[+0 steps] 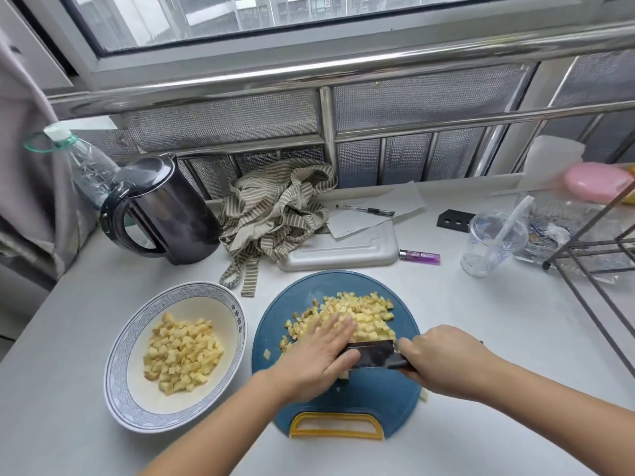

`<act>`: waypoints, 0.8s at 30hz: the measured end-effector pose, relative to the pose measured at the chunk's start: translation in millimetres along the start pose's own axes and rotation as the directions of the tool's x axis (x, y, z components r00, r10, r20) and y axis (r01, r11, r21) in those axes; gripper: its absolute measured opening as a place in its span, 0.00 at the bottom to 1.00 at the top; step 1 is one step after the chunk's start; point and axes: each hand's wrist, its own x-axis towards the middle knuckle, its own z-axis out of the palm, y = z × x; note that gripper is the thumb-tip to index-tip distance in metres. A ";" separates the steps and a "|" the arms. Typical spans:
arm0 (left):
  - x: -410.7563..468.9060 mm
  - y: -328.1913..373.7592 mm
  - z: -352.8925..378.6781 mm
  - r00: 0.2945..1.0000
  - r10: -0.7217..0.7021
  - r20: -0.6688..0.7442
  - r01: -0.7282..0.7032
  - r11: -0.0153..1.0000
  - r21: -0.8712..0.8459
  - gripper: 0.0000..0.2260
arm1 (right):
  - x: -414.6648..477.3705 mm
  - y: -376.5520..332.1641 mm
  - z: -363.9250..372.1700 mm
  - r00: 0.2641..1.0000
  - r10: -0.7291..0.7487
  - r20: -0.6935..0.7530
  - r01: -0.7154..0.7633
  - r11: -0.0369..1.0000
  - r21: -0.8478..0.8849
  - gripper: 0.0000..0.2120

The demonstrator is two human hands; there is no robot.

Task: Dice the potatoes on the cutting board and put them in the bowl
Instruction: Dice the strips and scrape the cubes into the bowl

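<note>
The left hand (316, 355) lies flat, fingers straight, on the pile of yellow potato cubes (364, 314) on the round blue plastic cutting board (378, 400). Its thumb rests against the dark flat knife blade (372, 353), and the right hand (443, 359) grips the handle with curled fingers. The thumb could slip onto the edge — and cubes may tumble off the blade on the way left to the part-filled white, blue-rimmed ceramic bowl (117, 355).
</note>
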 end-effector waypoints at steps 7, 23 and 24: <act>0.5 -35.1 -4.4 0.945 -0.255 -0.204 0.201 0.947 -0.252 0.35 | -33.2 30.7 46.2 0.955 0.295 -0.022 -0.245 0.832 0.498 0.14; 18.0 49.7 79.8 0.761 0.024 -0.648 -0.061 0.998 -0.034 0.11 | -64.3 15.6 98.5 0.765 0.623 0.163 -0.387 0.243 0.890 0.25; 25.2 56.9 82.5 0.805 0.085 -0.587 -0.103 0.995 0.003 0.11 | -64.4 17.7 98.7 0.763 0.625 0.164 -0.385 0.237 0.892 0.24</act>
